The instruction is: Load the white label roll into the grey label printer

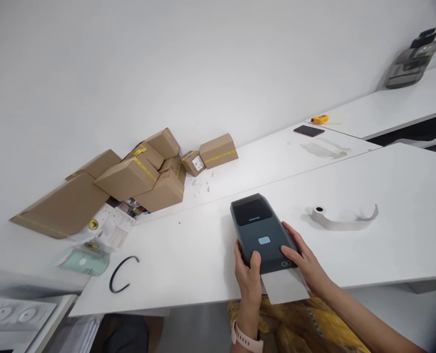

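Note:
A dark grey-blue label printer [256, 229] with a black window and a light button is gripped between both hands at the front of the white table. My left hand [250, 274] closes on its left side, thumb on the top face. On the opposite side my right hand [304, 260] grips it the same way, thumb near the front corner. From the printer's near end a blank white sheet of paper [286, 287] sticks out past the table edge. A small paper roll [319, 211] lies to the right, its strip partly unrolled and curling up.
Cardboard boxes [129, 176] are heaped at the back left against the wall. Near them are plastic-wrapped packets [116, 228], a mint green pouch [83, 261] and a black headband [118, 274]. Toward the back right lie a phone [308, 131], a yellow tape measure [320, 119] and a clear jug [409, 66].

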Demonstrator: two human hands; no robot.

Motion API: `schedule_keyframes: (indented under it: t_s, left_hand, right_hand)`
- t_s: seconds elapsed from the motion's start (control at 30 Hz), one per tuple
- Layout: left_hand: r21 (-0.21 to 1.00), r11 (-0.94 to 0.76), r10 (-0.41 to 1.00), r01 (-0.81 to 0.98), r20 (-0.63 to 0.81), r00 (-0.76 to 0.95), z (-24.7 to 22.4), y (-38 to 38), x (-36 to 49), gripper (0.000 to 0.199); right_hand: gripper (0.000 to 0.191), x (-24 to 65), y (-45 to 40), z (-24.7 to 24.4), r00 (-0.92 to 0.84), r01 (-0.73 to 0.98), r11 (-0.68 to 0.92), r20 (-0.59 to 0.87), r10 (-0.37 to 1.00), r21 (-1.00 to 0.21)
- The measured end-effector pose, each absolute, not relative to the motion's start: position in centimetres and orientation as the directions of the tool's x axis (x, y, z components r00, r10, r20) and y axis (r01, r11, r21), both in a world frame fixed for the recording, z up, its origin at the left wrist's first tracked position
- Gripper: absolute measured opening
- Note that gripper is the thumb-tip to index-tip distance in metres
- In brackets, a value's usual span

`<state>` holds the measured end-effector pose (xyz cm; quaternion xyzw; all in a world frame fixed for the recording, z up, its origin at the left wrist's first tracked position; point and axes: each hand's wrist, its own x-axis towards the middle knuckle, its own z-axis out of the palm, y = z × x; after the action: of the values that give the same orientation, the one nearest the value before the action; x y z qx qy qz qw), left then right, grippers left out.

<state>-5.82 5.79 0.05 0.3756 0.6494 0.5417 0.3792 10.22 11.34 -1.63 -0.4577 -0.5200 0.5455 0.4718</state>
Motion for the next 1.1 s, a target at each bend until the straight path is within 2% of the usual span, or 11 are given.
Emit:
schedule_keyframes:
  t_s: [0.17,0.23,0.3,0.37,0.43,0.5,0.57,0.63,0.7,0.93,1.1]
  left_hand:
    - [0.999,0.023,0.929,-0.041,-0.037,-0.367,0.7,5.9,-5.8,0.079]
    - [0.995,0.030,0.925,-0.092,-0.062,-0.375,0.8,5.2,-5.6,0.082]
    - [0.991,0.056,0.863,-0.121,-0.109,-0.494,0.3,3.6,-5.2,0.080]
    - [0.986,0.090,0.728,-0.140,-0.161,-0.666,-0.9,1.5,-4.6,0.068]
    - [0.976,0.150,0.645,-0.156,-0.217,-0.733,-2.5,-0.6,-3.8,0.057]
    - [0.937,0.235,0.748,-0.258,-0.343,-0.568,-3.7,-2.2,-2.8,0.060]
    - [0.876,0.327,0.857,-0.355,-0.433,-0.279,-3.9,-2.9,-1.8,0.061]
    - [0.823,0.398,0.893,-0.405,-0.448,-0.034,-3.2,-2.7,-1.0,0.069]
    - [0.792,0.431,0.890,-0.432,-0.453,0.058,-2.0,-1.8,-0.5,0.077]
    - [0.836,0.366,0.868,-0.410,-0.465,-0.175,-0.5,0.7,0.8,0.074]
    - [0.841,0.366,0.857,-0.399,-0.471,-0.209,-1.4,0.7,1.2,0.075]
  right_hand:
    - [0.078,10.6,11.2,-1.4,-0.182,-0.034,0.013,0.019,0.983,-0.999]
    - [0.074,11.0,10.8,-1.5,-0.162,0.018,0.089,0.085,0.983,-0.996]
    - [0.062,11.6,10.5,-1.6,-0.158,0.096,0.233,0.216,0.964,-0.968]
    - [0.046,12.1,10.4,-1.6,-0.194,0.160,0.374,0.343,0.919,-0.913]
    - [0.042,12.3,10.6,-1.4,-0.253,0.186,0.463,0.413,0.875,-0.867]
    - [0.044,12.2,11.1,-1.1,-0.284,0.183,0.500,0.442,0.851,-0.846]
    - [0.045,11.8,11.5,-0.8,-0.283,0.164,0.497,0.442,0.851,-0.852]
    - [0.046,11.5,11.7,-0.7,-0.259,0.135,0.470,0.427,0.866,-0.872]
    - [0.046,11.4,11.7,-0.6,-0.250,0.101,0.437,0.402,0.881,-0.894]
    - [0.044,12.3,11.3,-0.7,-0.293,0.100,0.384,0.342,0.893,-0.918]
    - [0.041,12.2,11.5,-0.8,-0.288,0.236,0.512,0.443,0.849,-0.826]
